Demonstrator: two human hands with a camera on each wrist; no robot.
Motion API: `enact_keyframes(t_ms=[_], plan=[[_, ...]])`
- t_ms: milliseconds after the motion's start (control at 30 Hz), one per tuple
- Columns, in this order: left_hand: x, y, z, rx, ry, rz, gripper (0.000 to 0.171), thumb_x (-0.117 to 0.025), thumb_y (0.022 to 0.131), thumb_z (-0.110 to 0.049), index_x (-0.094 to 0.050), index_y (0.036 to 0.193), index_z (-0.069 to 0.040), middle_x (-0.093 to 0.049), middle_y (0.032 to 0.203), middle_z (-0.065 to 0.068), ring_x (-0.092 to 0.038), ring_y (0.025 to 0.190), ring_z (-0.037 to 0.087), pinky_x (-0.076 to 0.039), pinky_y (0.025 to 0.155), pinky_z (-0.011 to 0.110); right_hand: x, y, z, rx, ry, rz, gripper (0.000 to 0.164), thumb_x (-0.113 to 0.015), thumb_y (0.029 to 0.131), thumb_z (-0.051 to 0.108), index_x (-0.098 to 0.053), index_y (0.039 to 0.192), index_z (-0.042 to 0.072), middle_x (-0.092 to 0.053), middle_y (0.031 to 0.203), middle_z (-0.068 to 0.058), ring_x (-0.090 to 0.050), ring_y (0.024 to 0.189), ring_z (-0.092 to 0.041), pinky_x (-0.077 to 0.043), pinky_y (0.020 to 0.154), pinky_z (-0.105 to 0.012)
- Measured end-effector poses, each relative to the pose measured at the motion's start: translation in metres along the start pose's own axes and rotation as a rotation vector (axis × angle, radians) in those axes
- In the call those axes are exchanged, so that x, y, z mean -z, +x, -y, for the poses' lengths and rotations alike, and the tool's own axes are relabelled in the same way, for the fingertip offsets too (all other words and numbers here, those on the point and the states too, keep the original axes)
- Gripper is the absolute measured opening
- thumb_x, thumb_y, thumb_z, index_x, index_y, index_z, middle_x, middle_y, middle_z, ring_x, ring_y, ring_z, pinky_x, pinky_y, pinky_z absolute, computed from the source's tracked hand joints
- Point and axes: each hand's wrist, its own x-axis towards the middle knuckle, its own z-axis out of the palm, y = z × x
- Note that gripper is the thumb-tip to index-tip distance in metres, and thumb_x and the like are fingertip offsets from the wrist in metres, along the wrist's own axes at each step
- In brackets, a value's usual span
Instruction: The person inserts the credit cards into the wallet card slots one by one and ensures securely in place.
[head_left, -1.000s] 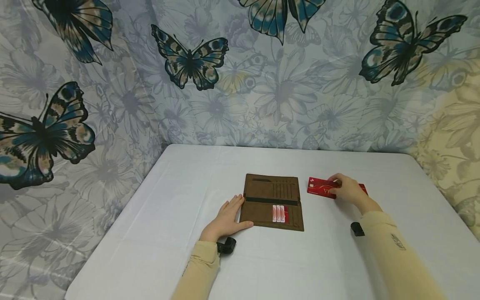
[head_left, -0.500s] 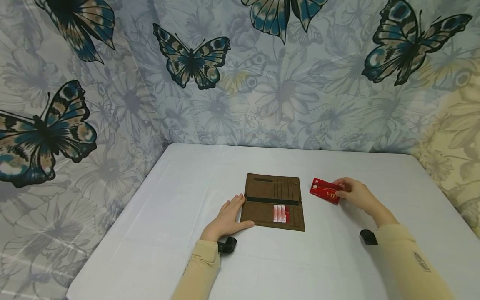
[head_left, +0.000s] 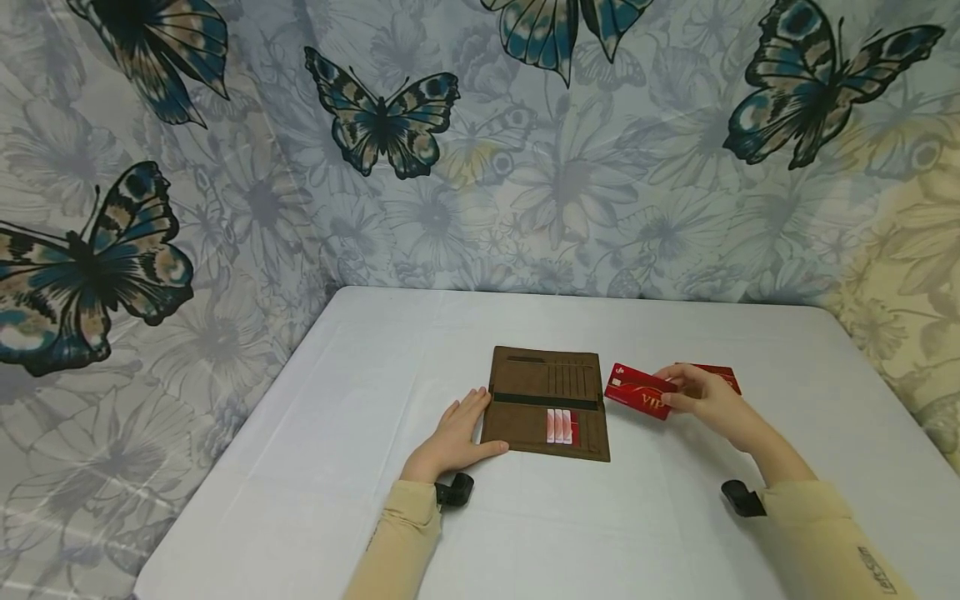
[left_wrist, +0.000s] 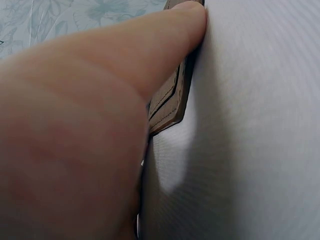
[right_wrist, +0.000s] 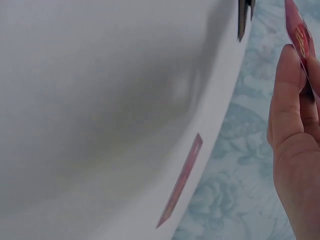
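Observation:
An open brown wallet point(head_left: 540, 423) lies flat on the white table, with several cards point(head_left: 558, 427) tucked in a slot of its near half. My left hand point(head_left: 450, 442) rests at the wallet's left edge, thumb on the near corner and fingers along the side. In the left wrist view that thumb point(left_wrist: 170, 30) lies over the wallet's corner point(left_wrist: 167, 112). My right hand point(head_left: 705, 400) pinches a red VIP card point(head_left: 637, 392) between thumb and fingers, just right of the wallet. The right wrist view shows this held card point(right_wrist: 301, 37) raised off the table.
A second red card point(head_left: 723, 375) lies on the table behind my right hand, and the right wrist view shows it as a lying card point(right_wrist: 181, 180). The white table point(head_left: 375, 350) meets a butterfly-patterned cloth point(head_left: 562, 208) at its back edge.
My right hand has lifted the red VIP card and carried it left toward the wallet, uncovering another red card on the table. The left hand and wallet have stayed put.

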Motion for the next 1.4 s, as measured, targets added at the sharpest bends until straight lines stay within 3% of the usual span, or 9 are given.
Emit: enact_keyframes(t_ms=[333,700,933,1400], plan=[[-0.001,0.000,0.000,0.006,-0.006,0.005,0.090,-0.049,0.075,-0.061,-0.017,0.138,-0.007,-0.011,0.143,0.003,-0.003,0.129,0.013,-0.001,0.103,0.036,-0.024,-0.006,-0.001,0.029,-0.011,0.018,0.033,-0.061,0.081,0.021,-0.051,0.110,0.010,-0.053,0.089,-0.010,-0.049,0.081,-0.025,-0.048,0.063,-0.034],[0.000,0.000,0.000,0.008,-0.001,0.006,0.089,-0.049,0.075,-0.061,-0.016,0.139,-0.008,-0.011,0.143,0.004,-0.003,0.129,0.013,-0.001,0.103,0.036,-0.037,-0.005,0.010,0.031,0.011,0.075,0.029,-0.062,0.080,0.014,-0.053,0.108,0.010,-0.053,0.092,-0.010,-0.050,0.082,-0.026,-0.050,0.063,-0.030],[0.000,0.000,0.000,0.003,-0.006,0.003,0.090,-0.049,0.075,-0.061,-0.016,0.139,-0.007,-0.011,0.143,0.004,-0.004,0.129,0.014,-0.002,0.103,0.037,-0.040,-0.004,0.014,0.000,-0.055,0.019,0.029,-0.062,0.079,0.014,-0.054,0.106,0.010,-0.053,0.089,-0.009,-0.052,0.078,-0.023,-0.049,0.061,-0.029],[0.001,-0.001,-0.002,0.003,-0.007,0.001,0.089,-0.049,0.075,-0.060,-0.016,0.138,-0.007,-0.011,0.143,0.005,-0.004,0.129,0.014,-0.001,0.103,0.036,-0.046,0.000,0.023,-0.081,-0.049,-0.035,0.033,-0.062,0.078,0.017,-0.053,0.108,0.006,-0.053,0.093,-0.011,-0.053,0.080,-0.022,-0.050,0.063,-0.030]])
